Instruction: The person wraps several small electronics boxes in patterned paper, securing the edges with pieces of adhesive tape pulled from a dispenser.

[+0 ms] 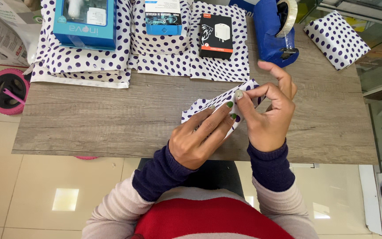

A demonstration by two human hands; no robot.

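Note:
A small item half-wrapped in white paper with dark purple dots (208, 104) lies near the front middle of the wooden table (89, 119). My left hand (202, 135) presses flat on the paper with its fingers stretched over it. My right hand (268, 113) pinches the paper's upper right fold between thumb and forefinger. What the paper covers is hidden under both hands.
At the back lie sheets of the same dotted paper bearing a blue box (85, 22), a blue-and-white box (163, 17) and a black box (216, 36). A blue tape dispenser (275, 33) stands back right, a wrapped parcel (336, 39) beyond it. A pink round object (6, 90) sits on the floor left.

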